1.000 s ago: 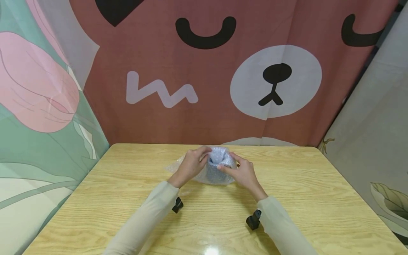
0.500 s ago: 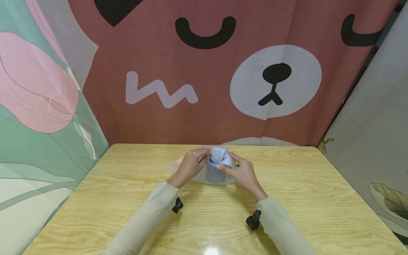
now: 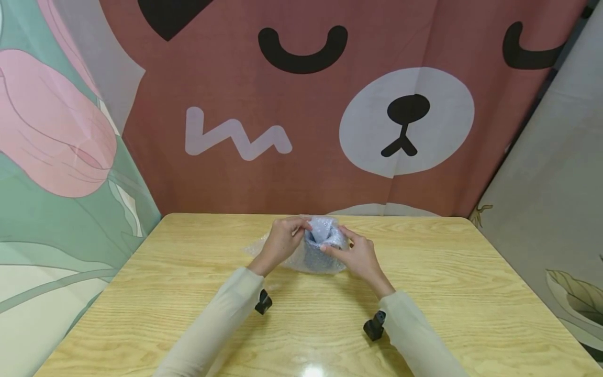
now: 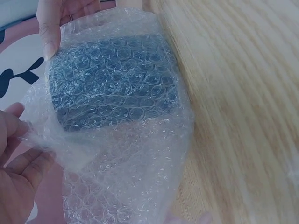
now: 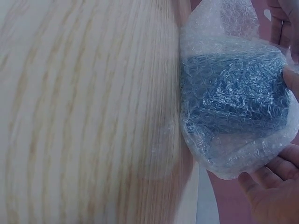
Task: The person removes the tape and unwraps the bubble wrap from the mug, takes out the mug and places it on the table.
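Printed curtain panels (image 3: 235, 183) stand behind a wood-grain bench (image 3: 447, 262) and along both its sides. At the far middle of the bench, near the rear edge, rests the wrapped item (image 4: 114, 81): a dark blue, roughly cylindrical body seen through bubble wrap (image 4: 131, 172). Its exact kind cannot be told through the plastic. The wrap rises above the item and folds inward at the top; a loose tail (image 3: 256, 246) of it trails to your left.

Your left hand (image 3: 280, 242) pinches the upper edge of the wrap between thumb and fingers. Your right hand (image 3: 356, 252) grips the bundle on the opposite side, thumb toward you and fingers around the upper rim.

Handling: treat the contents as light to moderate in weight, probably firm, and possibly fragile, given the padding. Expect the plastic to be soft, springy and somewhat slippery, and to slide over the body if pulled. Take hold of the body through the wrap at mid-height with your right hand; handle the wrap by its edge only.

Clearances: the rear edge and rear curtain lie just beyond the bundle, so avoid pushing away from you. Bench surface extends to the left, to the right and toward you, where your sleeves (image 3: 212, 330) and the black wrist cameras (image 3: 374, 325) set the limit.
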### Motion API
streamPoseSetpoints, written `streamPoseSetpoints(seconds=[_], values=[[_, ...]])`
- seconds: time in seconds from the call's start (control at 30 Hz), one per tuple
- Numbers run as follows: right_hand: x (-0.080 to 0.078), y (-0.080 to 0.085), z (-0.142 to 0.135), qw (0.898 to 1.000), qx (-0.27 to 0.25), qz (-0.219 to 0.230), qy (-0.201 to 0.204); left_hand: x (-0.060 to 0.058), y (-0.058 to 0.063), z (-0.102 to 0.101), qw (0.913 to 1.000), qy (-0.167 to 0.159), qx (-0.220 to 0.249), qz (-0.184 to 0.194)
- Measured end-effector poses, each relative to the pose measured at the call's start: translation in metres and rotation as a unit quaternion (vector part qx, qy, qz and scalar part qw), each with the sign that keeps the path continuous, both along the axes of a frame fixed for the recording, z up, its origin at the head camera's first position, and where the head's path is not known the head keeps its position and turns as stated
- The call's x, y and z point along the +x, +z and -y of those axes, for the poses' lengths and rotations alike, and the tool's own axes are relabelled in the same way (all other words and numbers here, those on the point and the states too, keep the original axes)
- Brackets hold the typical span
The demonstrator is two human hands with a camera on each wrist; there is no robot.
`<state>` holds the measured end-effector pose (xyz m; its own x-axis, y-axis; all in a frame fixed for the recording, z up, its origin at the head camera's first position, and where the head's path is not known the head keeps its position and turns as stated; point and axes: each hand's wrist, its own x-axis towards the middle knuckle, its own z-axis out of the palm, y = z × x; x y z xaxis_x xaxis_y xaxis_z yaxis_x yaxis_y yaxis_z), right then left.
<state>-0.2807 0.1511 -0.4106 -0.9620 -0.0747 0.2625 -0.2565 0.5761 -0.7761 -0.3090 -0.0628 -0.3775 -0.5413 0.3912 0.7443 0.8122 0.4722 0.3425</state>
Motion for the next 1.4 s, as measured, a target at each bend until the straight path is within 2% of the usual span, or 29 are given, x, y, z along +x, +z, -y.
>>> streamPoseSetpoints(seconds=[0.53, 0.77, 0.93, 1.4], values=[[0.0, -0.001, 0.0, 1.0, 0.0, -0.007, 0.003, -0.003, 0.0, 0.001, 0.9989, 0.023, 0.035, 0.022], [0.001, 0.001, 0.0, 1.0, 0.0, -0.01, 0.005, -0.005, -0.001, 0.001, 0.9984, 0.028, 0.047, 0.014], [0.0, 0.0, -0.001, 1.0, 0.001, -0.013, 0.005, -0.008, -0.001, 0.001, 0.9965, 0.037, 0.073, 0.015], [0.0, -0.002, 0.0, 1.0, -0.001, -0.016, -0.002, -0.013, 0.0, 0.002, 0.9862, 0.043, 0.148, 0.059]])
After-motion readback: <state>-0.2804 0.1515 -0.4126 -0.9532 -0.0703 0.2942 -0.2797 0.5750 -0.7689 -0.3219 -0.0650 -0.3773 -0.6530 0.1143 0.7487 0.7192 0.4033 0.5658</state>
